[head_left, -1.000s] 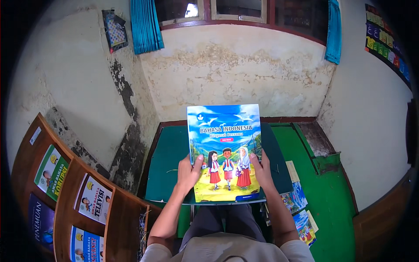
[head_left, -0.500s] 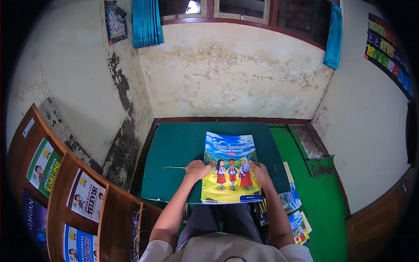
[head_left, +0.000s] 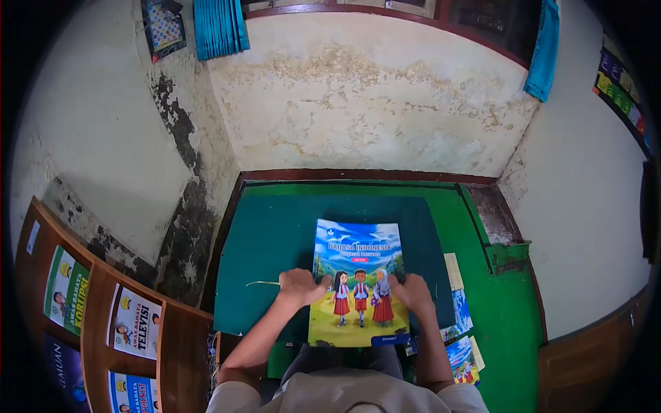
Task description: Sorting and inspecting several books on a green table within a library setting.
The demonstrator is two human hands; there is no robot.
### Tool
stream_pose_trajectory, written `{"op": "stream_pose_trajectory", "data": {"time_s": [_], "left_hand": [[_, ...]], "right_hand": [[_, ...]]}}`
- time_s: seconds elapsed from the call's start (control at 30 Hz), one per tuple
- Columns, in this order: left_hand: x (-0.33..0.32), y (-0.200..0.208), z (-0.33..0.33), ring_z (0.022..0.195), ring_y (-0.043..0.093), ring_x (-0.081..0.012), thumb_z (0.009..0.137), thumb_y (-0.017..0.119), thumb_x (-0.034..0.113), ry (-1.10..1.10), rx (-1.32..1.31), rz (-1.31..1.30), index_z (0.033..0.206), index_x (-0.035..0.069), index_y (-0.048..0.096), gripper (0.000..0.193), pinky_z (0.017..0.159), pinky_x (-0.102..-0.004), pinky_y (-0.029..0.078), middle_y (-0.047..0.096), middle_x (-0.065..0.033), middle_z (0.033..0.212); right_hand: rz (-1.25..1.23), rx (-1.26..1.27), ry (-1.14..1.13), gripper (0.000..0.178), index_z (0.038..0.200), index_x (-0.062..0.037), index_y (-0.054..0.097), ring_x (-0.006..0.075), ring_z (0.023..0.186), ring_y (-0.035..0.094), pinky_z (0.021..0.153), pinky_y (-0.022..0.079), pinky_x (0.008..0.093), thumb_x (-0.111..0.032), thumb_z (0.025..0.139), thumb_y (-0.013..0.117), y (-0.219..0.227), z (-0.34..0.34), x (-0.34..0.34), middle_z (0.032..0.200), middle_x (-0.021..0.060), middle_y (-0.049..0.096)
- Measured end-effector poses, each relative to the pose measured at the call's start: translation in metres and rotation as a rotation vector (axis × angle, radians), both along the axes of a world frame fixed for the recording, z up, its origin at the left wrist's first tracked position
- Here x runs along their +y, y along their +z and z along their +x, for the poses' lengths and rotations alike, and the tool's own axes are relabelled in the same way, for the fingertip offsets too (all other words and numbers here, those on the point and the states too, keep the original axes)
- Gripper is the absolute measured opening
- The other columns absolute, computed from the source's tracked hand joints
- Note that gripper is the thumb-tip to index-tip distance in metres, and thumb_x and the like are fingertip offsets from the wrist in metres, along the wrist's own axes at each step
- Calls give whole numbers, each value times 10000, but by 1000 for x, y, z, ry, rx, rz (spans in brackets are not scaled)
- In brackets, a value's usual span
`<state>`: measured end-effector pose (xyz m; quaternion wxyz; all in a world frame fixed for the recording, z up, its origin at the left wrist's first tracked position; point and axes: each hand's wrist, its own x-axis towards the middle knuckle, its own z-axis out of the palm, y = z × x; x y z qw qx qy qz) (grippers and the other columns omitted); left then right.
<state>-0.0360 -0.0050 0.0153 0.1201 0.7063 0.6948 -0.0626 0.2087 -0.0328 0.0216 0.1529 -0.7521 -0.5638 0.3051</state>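
A softcover textbook [head_left: 359, 241] with a blue sky, green hills and three cartoon schoolchildren on its cover lies in front of me, cover up. Its near end reaches past the table's near edge, over my lap. My left hand [head_left: 299, 286] grips the left side, thumb on the cover edge. Opposite it, my right hand [head_left: 414, 292] holds the right side the same way. The other fingers are mostly hidden, and I cannot tell whether more books lie beneath. Under it is the dark green table [head_left: 265, 230]. A thin pale strand [head_left: 261, 283] lies by my left hand.
Several similar books [head_left: 463, 358] lie on the green floor [head_left: 506, 316] to the right of the table. A curved wooden rack [head_left: 186, 344] with booklets stands close on the left. Beyond the table rises a stained, peeling wall [head_left: 358, 110]. A wooden panel [head_left: 585, 375] is at the lower right.
The view has tilted downward, and a strip of green floor now shows beyond the table. Both hands still grip the book, which sits slightly lower in the picture.
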Motion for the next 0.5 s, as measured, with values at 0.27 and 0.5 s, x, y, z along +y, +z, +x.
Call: {"op": "stream_pose_trajectory", "data": {"time_s": [0.27,0.5], "left_hand": [[-16,17,9,581,570,-316,768,349,597,69,89,-114,611,-10,618,682,486,-359,422,600,-160,623],[-67,-14,21,597,577,-328,741,503,526,440,-243,160,800,-38,609,576,525,-386,456,611,-164,690]], "right_hand": [[139,-279,100,387,685,57,570,360,585,534,544,447,412,-323,754,565,-1,4,6,691,222,575],[357,-68,48,266,723,35,567,364,594,507,547,432,427,-229,754,551,-42,3,-15,650,211,542]]}}
